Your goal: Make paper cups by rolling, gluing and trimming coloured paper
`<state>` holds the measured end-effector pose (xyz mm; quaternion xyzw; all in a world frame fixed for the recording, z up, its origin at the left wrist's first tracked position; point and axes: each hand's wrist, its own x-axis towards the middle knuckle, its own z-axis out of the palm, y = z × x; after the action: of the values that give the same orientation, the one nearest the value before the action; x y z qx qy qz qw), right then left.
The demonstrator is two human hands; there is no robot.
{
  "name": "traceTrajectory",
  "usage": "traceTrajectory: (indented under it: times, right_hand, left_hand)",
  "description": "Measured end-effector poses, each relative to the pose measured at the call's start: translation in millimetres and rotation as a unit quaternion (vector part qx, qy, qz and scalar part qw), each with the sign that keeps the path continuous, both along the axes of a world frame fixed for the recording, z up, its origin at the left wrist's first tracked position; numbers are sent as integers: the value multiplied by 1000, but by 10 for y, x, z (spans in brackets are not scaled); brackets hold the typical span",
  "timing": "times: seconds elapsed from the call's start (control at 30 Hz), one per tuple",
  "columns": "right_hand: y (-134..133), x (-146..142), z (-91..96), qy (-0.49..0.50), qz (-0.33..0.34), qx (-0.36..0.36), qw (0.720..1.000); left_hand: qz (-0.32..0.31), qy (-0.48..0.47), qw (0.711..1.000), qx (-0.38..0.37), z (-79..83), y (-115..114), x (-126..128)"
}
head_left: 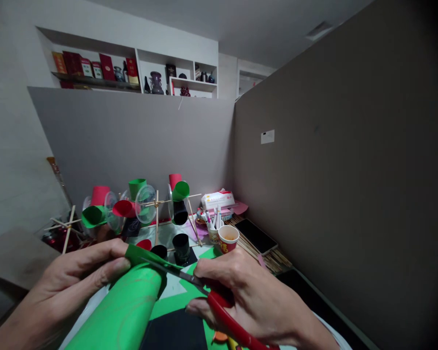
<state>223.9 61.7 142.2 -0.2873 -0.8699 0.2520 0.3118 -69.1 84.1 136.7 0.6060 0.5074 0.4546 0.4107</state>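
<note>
A sheet of green paper point(118, 306) curls toward me, with faint curved lines drawn on it. Its upper edge is pinched between the thumb and fingers of my left hand point(83, 277). My right hand point(246, 291) grips red-handled scissors point(224, 313), and their dark blades lie across the paper near the pinched edge. Part of the blades is hidden by the paper. Below my right hand lie green paper pieces point(171, 304) and a black sheet point(177, 333).
Behind my hands stands a stick frame point(156, 218) bearing red, green and black paper cups and clear discs. To the right are a red paper cup point(228, 238), a cup of markers point(214, 226), a phone point(256, 236) and thin sticks point(281, 260). Grey panels point(149, 131) rise behind.
</note>
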Motion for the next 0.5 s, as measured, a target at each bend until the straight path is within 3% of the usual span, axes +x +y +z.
traceTrajectory:
  times: [0.4, 0.5]
  right_hand:
    - [10, 22, -1, -32, -13, 15, 999]
    - [16, 8, -11, -13, -18, 1, 1000]
  left_hand:
    - [32, 24, 999, 21, -20, -1, -38]
    - [64, 21, 997, 45, -6, 2, -22]
